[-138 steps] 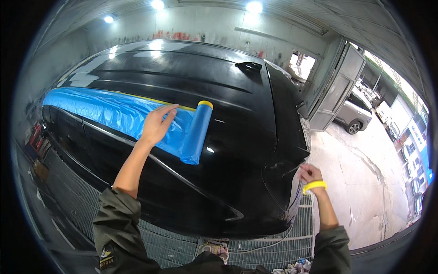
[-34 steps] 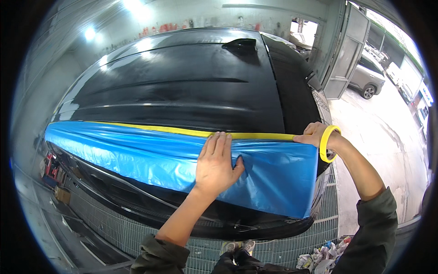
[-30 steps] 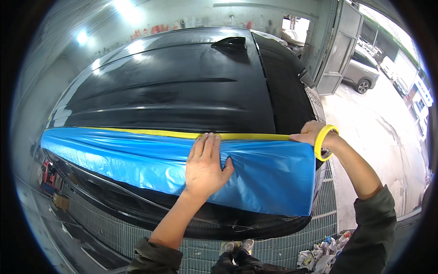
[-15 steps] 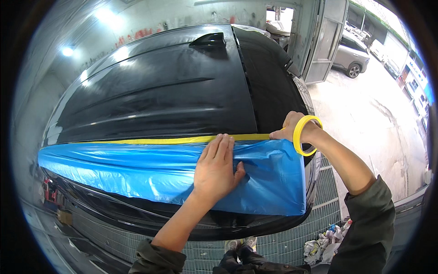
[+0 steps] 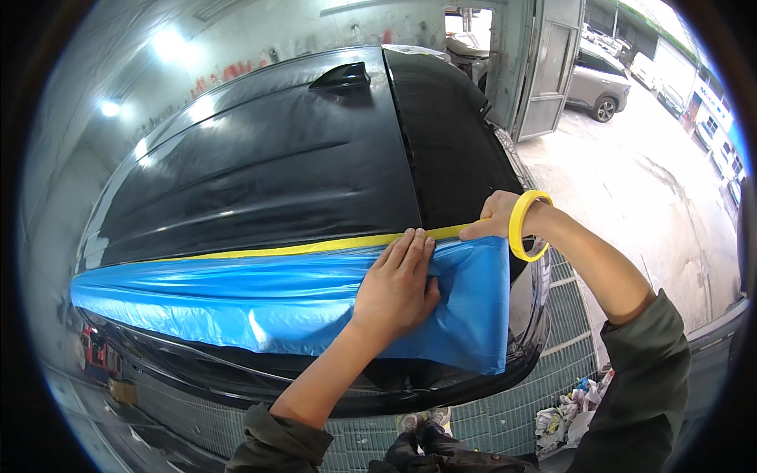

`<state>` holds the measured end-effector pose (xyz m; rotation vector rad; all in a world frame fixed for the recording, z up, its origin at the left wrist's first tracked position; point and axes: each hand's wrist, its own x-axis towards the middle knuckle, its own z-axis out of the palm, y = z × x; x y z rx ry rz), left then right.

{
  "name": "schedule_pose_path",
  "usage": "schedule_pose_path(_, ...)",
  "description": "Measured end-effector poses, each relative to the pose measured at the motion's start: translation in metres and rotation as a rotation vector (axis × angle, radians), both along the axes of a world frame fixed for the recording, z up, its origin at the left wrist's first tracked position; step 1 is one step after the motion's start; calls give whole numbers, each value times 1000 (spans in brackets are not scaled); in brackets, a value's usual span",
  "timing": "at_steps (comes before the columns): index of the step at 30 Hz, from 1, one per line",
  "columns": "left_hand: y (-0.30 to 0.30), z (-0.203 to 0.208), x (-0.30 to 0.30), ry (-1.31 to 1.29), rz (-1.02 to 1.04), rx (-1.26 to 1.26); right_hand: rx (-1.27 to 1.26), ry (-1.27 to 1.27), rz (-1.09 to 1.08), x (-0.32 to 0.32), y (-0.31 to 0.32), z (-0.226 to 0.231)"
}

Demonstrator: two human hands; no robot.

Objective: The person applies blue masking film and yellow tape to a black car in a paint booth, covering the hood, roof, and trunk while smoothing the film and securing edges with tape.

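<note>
Since approx half a sec ago: left hand (image 5: pixel 397 290) has slid a bit further along the tape line toward the right hand (image 5: pixel 495 221); film edge by the right hand now hangs lower over the car's flank.

Head view: left hand lies flat, fingers spread and released, palm pressing the blue masking film (image 5: pixel 260 303) onto the black car (image 5: pixel 276 165); fingertips touch the yellow tape strip (image 5: pixel 292 249) running along the film's top edge. Right hand, just beyond the left fingertips, pinches the tape end w/ thumb and fingers, so it's grasping the strip where it meets the car's side. Yellow tape roll (image 5: pixel 527 226) sits round the right wrist like a bangle. Film stretches from under the left palm far out to the left across the car, and drapes down below both hands. Below the forearms: metal floor grating (image 5: pixel 564 331) and crumpled rags (image 5: pixel 556 418) near the right elbow. Beyond the right hand, well apart, a grey car (image 5: pixel 599 83) stands outside the open door.
</note>
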<state>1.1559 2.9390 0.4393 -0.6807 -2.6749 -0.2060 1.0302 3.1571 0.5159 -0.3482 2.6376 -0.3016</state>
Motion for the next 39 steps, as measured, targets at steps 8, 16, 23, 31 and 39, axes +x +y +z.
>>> schedule_pose_path(8,7,7,1,18,-30,-61,35,6,-48,0,4,1)
schedule_pose_path(16,22,1,-3,-7,-53,-66,-48,-106,-47,-2,20,4)
schedule_pose_path(23,21,8,-1,-18,-28,-113,-40,-80,-109,-9,77,-12)
schedule_pose_path(31,85,-5,-21,-37,-240,-53,-21,9,-212,-5,85,-21)
schedule_pose_path(39,114,-18,-30,-35,-239,-43,-75,-1,-110,-3,124,-41)
